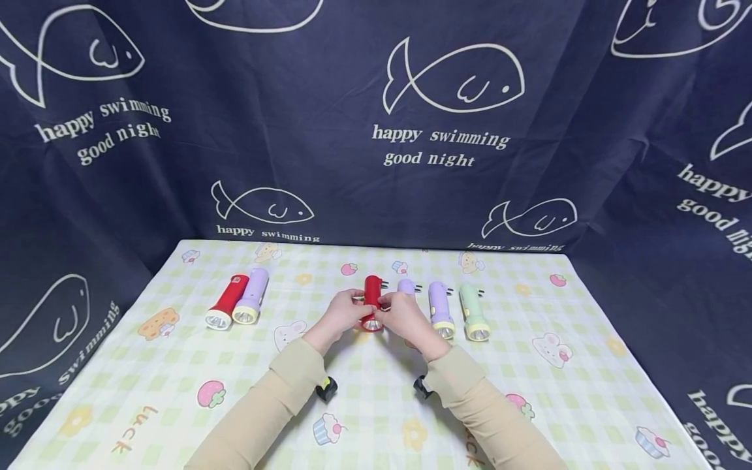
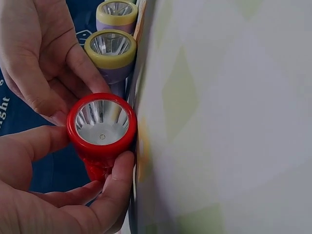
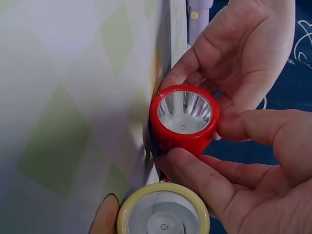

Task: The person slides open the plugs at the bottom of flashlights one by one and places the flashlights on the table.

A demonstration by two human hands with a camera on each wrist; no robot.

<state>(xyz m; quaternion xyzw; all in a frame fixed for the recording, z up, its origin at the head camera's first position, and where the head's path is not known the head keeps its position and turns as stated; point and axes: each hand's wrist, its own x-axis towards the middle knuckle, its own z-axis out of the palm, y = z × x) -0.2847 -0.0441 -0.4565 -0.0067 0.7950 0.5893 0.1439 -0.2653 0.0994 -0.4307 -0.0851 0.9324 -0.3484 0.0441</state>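
A red flashlight (image 1: 372, 294) lies at the middle of the table, its clear lens toward the near side and two plug prongs (image 1: 384, 285) sticking out to the right near its far end. My left hand (image 1: 343, 313) pinches its left side, thumb and fingers around the lens head (image 2: 101, 124). From the right, my right hand (image 1: 405, 314) holds the same flashlight, thumb and fingers against the head (image 3: 184, 114). Just beyond the right hand is a purple flashlight (image 1: 406, 286), partly hidden by that hand.
Farther right lie another purple flashlight (image 1: 438, 307) and a green one (image 1: 472, 310), both with prongs out. At the left, a red and white flashlight (image 1: 230, 297) lies beside a purple one (image 1: 254, 290). A dark blue curtain (image 1: 352, 196) hangs behind the checked tablecloth (image 1: 364, 405).
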